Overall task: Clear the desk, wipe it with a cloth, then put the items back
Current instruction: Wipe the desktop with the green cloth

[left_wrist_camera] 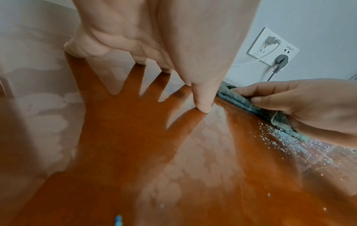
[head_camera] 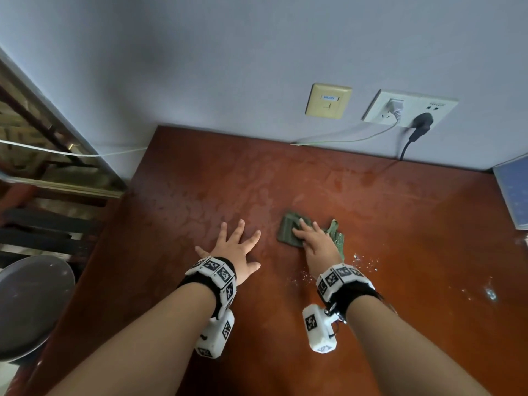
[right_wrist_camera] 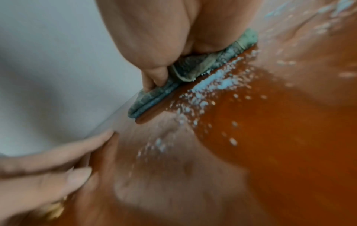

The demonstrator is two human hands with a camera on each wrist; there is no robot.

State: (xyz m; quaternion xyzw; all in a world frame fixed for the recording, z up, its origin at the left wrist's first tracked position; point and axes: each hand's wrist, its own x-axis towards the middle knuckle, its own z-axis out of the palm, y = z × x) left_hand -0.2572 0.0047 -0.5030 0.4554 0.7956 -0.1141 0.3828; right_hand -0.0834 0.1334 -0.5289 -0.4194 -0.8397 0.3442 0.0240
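Note:
A folded green cloth [head_camera: 288, 230] lies on the reddish-brown desk [head_camera: 200, 195], near its middle. My right hand [head_camera: 313, 238] presses flat on the cloth with straight fingers, covering its near half. In the right wrist view the cloth [right_wrist_camera: 154, 94] shows as a damp folded wad under my fingers. My left hand [head_camera: 237, 247] lies flat on the bare desk to the left of the cloth, fingers spread. The left wrist view shows the cloth [left_wrist_camera: 241, 102] under the right hand [left_wrist_camera: 301, 107]. Wet streaks cover the far part of the desk.
White crumbs or droplets [head_camera: 365, 264] speckle the desk just right of my right wrist. A blue book [head_camera: 514, 192] lies at the right edge. Wall sockets [head_camera: 408, 110] with two plugged cables sit behind the desk. A round grey stool [head_camera: 31, 304] stands left.

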